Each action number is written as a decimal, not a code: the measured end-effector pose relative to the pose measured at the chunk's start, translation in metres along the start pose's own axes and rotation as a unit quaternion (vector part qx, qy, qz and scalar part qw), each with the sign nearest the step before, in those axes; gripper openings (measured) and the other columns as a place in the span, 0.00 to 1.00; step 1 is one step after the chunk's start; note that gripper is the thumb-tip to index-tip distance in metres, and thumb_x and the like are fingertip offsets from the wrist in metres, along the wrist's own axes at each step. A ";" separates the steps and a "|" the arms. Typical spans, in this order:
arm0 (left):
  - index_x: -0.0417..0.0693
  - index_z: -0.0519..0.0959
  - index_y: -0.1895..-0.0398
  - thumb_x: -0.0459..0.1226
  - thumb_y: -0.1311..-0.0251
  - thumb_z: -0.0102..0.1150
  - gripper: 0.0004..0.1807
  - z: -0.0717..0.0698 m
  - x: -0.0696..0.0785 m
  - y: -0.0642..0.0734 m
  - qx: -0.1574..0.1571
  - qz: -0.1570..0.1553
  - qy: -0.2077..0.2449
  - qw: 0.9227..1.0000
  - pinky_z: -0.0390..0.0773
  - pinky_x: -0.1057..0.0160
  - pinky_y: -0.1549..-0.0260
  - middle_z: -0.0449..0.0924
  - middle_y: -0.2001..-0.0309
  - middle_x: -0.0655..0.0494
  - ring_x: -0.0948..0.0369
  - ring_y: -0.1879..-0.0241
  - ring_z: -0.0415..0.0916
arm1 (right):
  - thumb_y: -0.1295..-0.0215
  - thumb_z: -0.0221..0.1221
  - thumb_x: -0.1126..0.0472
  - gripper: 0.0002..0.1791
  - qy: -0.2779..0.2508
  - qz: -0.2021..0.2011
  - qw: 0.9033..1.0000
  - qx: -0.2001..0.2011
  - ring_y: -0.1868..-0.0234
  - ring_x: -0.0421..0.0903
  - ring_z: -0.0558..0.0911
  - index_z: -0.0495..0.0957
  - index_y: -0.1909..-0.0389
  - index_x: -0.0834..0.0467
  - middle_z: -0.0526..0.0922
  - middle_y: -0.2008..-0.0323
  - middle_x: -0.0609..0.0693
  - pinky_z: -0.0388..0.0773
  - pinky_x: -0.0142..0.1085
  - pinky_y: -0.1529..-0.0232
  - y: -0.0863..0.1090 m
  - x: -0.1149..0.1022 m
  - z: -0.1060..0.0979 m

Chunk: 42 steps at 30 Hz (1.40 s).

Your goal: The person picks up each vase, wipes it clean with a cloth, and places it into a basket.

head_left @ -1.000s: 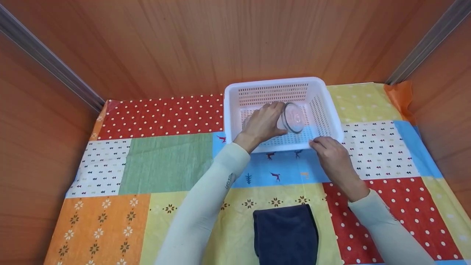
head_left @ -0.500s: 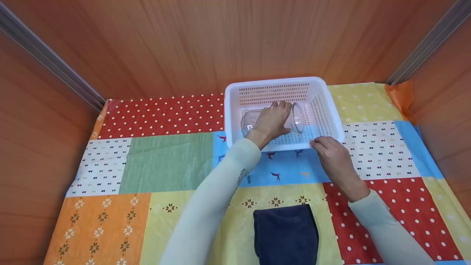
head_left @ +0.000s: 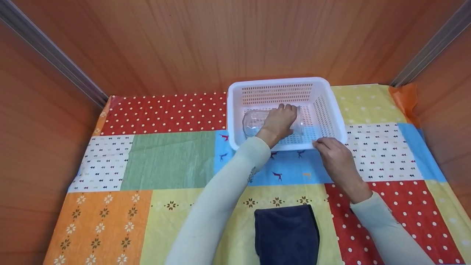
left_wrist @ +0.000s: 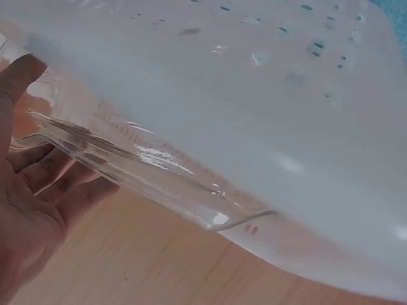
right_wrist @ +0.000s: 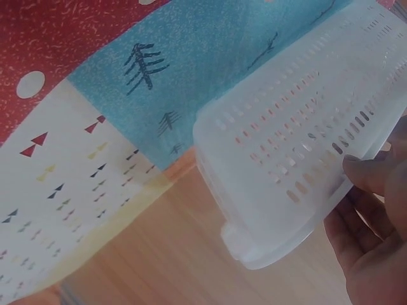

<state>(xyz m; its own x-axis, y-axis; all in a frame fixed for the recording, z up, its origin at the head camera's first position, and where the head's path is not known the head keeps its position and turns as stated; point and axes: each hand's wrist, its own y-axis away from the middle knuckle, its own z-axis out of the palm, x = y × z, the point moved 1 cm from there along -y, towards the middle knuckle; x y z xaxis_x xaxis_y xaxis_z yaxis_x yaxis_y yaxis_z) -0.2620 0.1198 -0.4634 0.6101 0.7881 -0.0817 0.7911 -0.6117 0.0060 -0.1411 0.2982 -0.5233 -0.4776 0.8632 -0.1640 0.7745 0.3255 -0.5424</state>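
A clear glass jar (head_left: pixel 254 122) lies on its side inside the white plastic basket (head_left: pixel 276 82), its mouth toward the right. My left hand (head_left: pixel 278 122) reaches over the basket's near rim and grips the jar around its middle, hiding that part from above. In the left wrist view the fingers curl round the glass (left_wrist: pixel 146 168), close to the basket wall. With thumb and fingers my right hand (head_left: pixel 336 158) pinches the near rim by the right corner, and the right wrist view has the thumb against the slotted outer wall.
A folded dark navy cloth (head_left: pixel 287 235) lies on the patchwork tablecloth (head_left: pixel 169 160) in front of the basket. Wooden panels (head_left: pixel 165 44) stand behind the table and at both sides, with the basket close to the back panel.
My left hand has shifted a little right along the jar, uncovering its base. The jar's mouth has tipped from facing partly upward to facing right. My right hand stays on the rim.
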 end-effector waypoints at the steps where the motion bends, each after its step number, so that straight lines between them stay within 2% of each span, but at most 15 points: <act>1: 0.45 0.73 0.29 0.52 0.31 0.69 0.34 0.000 0.000 0.000 0.000 -0.002 0.000 1.000 0.82 0.61 0.40 0.81 0.38 0.52 0.56 0.39 0.80 | 0.40 0.72 0.75 0.21 -0.001 0.000 1.000 0.001 0.48 0.60 0.86 0.86 0.45 0.67 0.85 0.53 0.62 0.85 0.54 0.45 0.000 0.000 0.000; 12: 0.45 0.74 0.32 0.52 0.29 0.65 0.30 0.001 0.004 -0.004 -0.002 -0.012 -0.044 0.999 0.83 0.63 0.42 0.83 0.41 0.54 0.59 0.42 0.82 | 0.41 0.71 0.78 0.19 -0.011 0.003 1.000 0.007 0.51 0.59 0.86 0.87 0.48 0.67 0.85 0.55 0.62 0.87 0.52 0.48 -0.001 0.001 0.001; 17: 0.46 0.74 0.32 0.48 0.24 0.59 0.24 0.004 0.010 -0.007 0.000 -0.012 -0.080 0.997 0.85 0.60 0.44 0.84 0.42 0.54 0.59 0.44 0.83 | 0.39 0.70 0.78 0.17 -0.007 -0.001 1.000 0.013 0.52 0.59 0.86 0.88 0.49 0.67 0.85 0.57 0.61 0.87 0.52 0.48 0.000 0.002 0.000; 20: 0.46 0.73 0.30 0.44 0.20 0.54 0.22 0.008 0.014 -0.007 -0.008 -0.010 -0.097 0.995 0.83 0.58 0.40 0.83 0.40 0.54 0.59 0.41 0.82 | 0.39 0.70 0.78 0.17 -0.010 0.001 1.000 0.012 0.52 0.59 0.86 0.87 0.48 0.67 0.84 0.56 0.62 0.86 0.52 0.48 -0.001 0.002 0.000; 24: 0.46 0.72 0.28 0.41 0.18 0.51 0.21 0.014 0.020 -0.008 -0.021 -0.004 -0.129 0.991 0.80 0.57 0.36 0.82 0.38 0.54 0.58 0.38 0.81 | 0.41 0.71 0.78 0.19 -0.012 0.003 1.000 0.012 0.51 0.60 0.87 0.87 0.48 0.67 0.85 0.56 0.62 0.86 0.53 0.48 -0.001 0.001 0.001; 30: 0.45 0.72 0.28 0.39 0.20 0.54 0.21 0.024 0.030 -0.009 -0.037 0.022 -0.170 0.984 0.77 0.56 0.34 0.82 0.37 0.53 0.57 0.37 0.80 | 0.42 0.72 0.78 0.19 -0.014 0.005 1.000 0.012 0.50 0.60 0.87 0.87 0.48 0.68 0.85 0.56 0.62 0.86 0.54 0.48 0.001 0.001 0.002; 34: 0.47 0.73 0.30 0.39 0.20 0.55 0.20 0.028 0.034 -0.011 -0.037 0.016 -0.199 0.979 0.78 0.56 0.34 0.83 0.39 0.54 0.57 0.38 0.81 | 0.41 0.72 0.76 0.18 -0.018 0.009 1.000 0.010 0.49 0.60 0.87 0.87 0.48 0.67 0.84 0.55 0.62 0.86 0.54 0.47 0.002 0.001 0.003; 38: 0.48 0.74 0.31 0.39 0.19 0.53 0.18 0.029 0.034 -0.015 -0.034 0.001 -0.202 0.979 0.79 0.56 0.35 0.84 0.40 0.54 0.58 0.39 0.82 | 0.40 0.72 0.76 0.18 -0.023 0.013 1.000 0.012 0.49 0.60 0.87 0.87 0.48 0.67 0.84 0.55 0.62 0.86 0.54 0.47 0.002 0.002 0.003; 42: 0.48 0.71 0.28 0.40 0.18 0.50 0.21 0.029 0.033 -0.016 -0.043 -0.007 -0.173 0.984 0.77 0.55 0.32 0.81 0.36 0.53 0.57 0.35 0.79 | 0.40 0.71 0.77 0.18 -0.023 0.011 1.000 0.014 0.50 0.60 0.87 0.88 0.48 0.67 0.85 0.56 0.62 0.86 0.54 0.47 0.002 0.002 0.003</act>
<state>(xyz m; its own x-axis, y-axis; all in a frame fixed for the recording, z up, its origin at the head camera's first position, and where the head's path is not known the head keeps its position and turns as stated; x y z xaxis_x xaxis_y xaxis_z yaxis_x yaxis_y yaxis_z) -0.2557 0.1540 -0.4948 0.5590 0.7169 -0.4166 0.8091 -0.5814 0.0852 -0.1420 0.2992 -0.5269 -0.4795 0.8509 -0.2144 0.7741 0.2951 -0.5601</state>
